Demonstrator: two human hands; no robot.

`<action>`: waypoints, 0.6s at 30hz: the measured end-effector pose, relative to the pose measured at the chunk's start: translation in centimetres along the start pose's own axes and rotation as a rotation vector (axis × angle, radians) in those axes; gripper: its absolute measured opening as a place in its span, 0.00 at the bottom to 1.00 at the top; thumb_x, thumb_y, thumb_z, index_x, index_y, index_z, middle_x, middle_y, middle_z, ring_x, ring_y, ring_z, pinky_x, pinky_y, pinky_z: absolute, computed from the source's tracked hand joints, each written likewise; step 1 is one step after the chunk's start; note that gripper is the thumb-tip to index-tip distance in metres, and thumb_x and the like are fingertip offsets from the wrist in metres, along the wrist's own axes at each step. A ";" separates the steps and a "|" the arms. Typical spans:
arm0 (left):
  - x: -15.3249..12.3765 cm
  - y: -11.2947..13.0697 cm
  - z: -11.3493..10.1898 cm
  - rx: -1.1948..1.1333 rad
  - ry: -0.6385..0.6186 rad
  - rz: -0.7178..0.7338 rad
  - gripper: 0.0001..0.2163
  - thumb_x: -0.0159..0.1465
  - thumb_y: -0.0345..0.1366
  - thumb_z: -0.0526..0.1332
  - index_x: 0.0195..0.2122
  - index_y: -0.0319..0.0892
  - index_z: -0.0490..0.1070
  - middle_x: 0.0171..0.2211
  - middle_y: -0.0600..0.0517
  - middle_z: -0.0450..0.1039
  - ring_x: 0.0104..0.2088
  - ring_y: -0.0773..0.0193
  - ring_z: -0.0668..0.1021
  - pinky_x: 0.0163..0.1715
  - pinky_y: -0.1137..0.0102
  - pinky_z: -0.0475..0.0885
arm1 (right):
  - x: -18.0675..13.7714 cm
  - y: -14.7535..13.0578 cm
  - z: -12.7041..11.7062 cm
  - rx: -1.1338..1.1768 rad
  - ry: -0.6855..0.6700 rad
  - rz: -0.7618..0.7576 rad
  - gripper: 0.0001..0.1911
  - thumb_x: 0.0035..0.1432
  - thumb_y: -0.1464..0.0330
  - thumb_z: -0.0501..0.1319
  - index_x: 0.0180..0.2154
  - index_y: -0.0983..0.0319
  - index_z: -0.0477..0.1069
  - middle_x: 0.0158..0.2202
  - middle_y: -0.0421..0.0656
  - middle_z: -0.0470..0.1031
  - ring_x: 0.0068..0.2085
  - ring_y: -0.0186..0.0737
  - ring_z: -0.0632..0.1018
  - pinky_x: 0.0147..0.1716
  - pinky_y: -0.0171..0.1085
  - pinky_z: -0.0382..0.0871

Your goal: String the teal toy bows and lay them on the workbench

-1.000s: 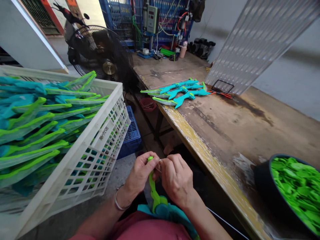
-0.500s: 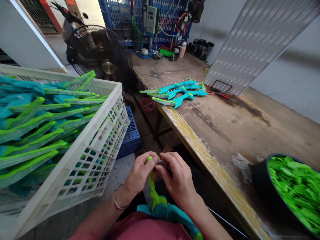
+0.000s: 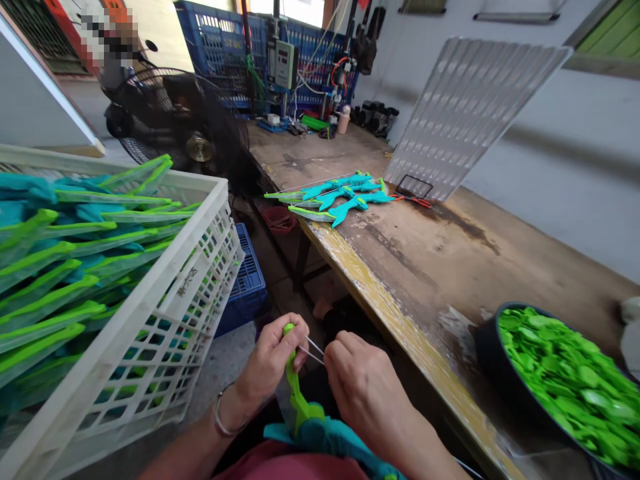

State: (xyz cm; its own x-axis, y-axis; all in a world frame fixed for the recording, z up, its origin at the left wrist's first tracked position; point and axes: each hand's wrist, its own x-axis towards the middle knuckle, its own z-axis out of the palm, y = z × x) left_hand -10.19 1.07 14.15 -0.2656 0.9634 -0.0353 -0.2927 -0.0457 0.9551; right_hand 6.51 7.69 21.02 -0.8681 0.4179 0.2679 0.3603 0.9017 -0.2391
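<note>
My left hand (image 3: 273, 357) is closed around the green limb tip of a toy bow (image 3: 298, 399). The bow's teal middle part rests against my body, partly hidden by my right forearm. A thin white string (image 3: 315, 351) stretches in two strands from the tip across to my right hand (image 3: 361, 377). The right fingers are curled shut on the string, and the fingertips are turned out of sight. Several similar toy bows (image 3: 345, 197), teal and green, lie together on the workbench (image 3: 425, 260) ahead.
At left, a white plastic crate (image 3: 200, 233) is heaped with teal and green toy bows; a blue crate (image 3: 247, 283) sits behind it. A dark tub (image 3: 505, 373) of green plastic parts stands at right. A fan (image 3: 185, 120) and a ribbed translucent panel (image 3: 470, 113) are further back.
My right hand has drawn away from the bow tip to the right and closed, and two strands of string now show taut between my hands. The view has tilted up and turned right.
</note>
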 end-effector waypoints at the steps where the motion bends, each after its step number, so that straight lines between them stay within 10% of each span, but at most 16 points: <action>1: 0.0 -0.1 0.0 -0.014 -0.008 -0.001 0.16 0.72 0.47 0.59 0.31 0.42 0.65 0.20 0.57 0.64 0.20 0.69 0.66 0.22 0.72 0.61 | -0.1 -0.5 0.1 -0.064 -0.006 -0.012 0.13 0.66 0.78 0.54 0.29 0.61 0.66 0.28 0.42 0.68 0.28 0.38 0.69 0.26 0.40 0.58; 9: 0.4 -0.5 -1.4 -0.302 -0.051 -0.051 0.17 0.66 0.45 0.66 0.27 0.41 0.64 0.22 0.56 0.63 0.19 0.71 0.65 0.19 0.74 0.59 | 0.3 -3.7 2.7 -0.289 0.024 -0.042 0.08 0.48 0.76 0.63 0.26 0.60 0.66 0.24 0.42 0.67 0.24 0.42 0.69 0.21 0.43 0.54; 18: 1.3 1.5 -4.9 -0.311 0.149 -0.031 0.14 0.57 0.43 0.74 0.27 0.40 0.72 0.26 0.53 0.69 0.27 0.64 0.72 0.29 0.71 0.71 | 6.6 -8.3 1.8 -0.260 -0.031 -0.090 0.10 0.55 0.80 0.57 0.39 0.73 0.74 0.32 0.52 0.72 0.31 0.47 0.72 0.25 0.44 0.66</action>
State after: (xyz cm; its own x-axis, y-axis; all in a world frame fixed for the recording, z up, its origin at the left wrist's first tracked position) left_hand -15.44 1.01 14.11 -0.3766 0.9176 -0.1270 -0.5626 -0.1177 0.8183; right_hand -2.82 2.73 23.12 -0.9092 0.3348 0.2475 0.3533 0.9349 0.0333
